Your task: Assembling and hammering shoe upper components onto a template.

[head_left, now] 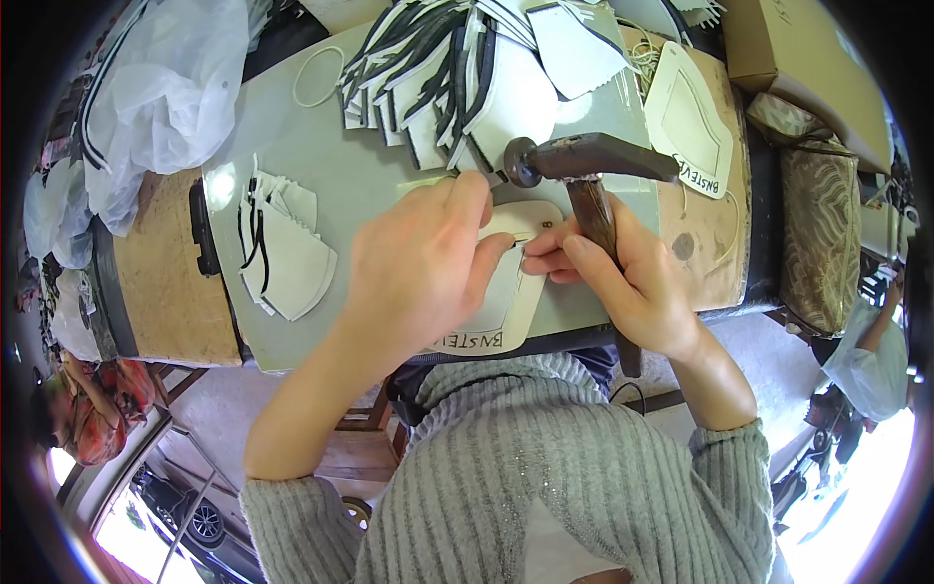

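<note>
My right hand is closed round a hammer; its dark metal head is up and its wooden handle slants down through the palm. The thumb and fingertips of that hand pinch at the edge of a cream template with lettering along its near end. My left hand lies over the template's left side, fingers curled, thumb tip beside a small dark spot at the template's middle. What its fingers grip is hidden. A white inner area shows inside the template, partly covered by both hands.
Black-edged white pieces are heaped at the far side. A smaller stack lies left on the grey board. Another cream template lies far right. Plastic bags stand far left, a carton and patterned bag right.
</note>
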### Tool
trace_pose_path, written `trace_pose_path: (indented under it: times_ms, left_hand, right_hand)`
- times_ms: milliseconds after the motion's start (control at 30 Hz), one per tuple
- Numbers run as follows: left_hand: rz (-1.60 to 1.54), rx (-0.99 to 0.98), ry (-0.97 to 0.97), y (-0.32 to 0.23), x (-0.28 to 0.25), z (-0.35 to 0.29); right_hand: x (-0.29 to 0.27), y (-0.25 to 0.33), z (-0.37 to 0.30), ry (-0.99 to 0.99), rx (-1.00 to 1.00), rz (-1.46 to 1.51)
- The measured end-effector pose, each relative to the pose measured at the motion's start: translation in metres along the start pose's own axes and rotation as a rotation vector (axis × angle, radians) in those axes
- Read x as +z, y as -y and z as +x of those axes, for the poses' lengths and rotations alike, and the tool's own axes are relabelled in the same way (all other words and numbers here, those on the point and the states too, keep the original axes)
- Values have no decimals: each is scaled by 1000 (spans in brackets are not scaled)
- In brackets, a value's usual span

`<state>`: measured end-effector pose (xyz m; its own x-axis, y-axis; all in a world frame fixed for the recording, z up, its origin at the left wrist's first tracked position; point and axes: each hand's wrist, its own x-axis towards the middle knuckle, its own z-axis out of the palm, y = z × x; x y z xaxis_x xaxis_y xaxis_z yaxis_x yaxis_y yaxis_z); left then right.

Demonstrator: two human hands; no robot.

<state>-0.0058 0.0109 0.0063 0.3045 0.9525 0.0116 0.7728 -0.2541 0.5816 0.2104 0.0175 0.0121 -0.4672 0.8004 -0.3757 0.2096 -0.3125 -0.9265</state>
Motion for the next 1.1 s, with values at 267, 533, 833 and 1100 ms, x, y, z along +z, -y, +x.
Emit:
trace_pose_path:
  times_ms: [267,533,833,1100]
  left_hand:
    - [-369,-83,-33,17,-11,-15]
    - [125,344,-270,33,-4,-75]
    - [74,343,-280,40,-1,-78]
    - [-85,313,-300,40,-3,-78]
  right_hand:
    - [-10,-1,-10,-57,-39,-28]
    - [-16,45,-22,-56,-365,-1184]
    - [-1,30,-25,-137,-343,-1100]
    - [-2,18,-22,-221,-313,-896]
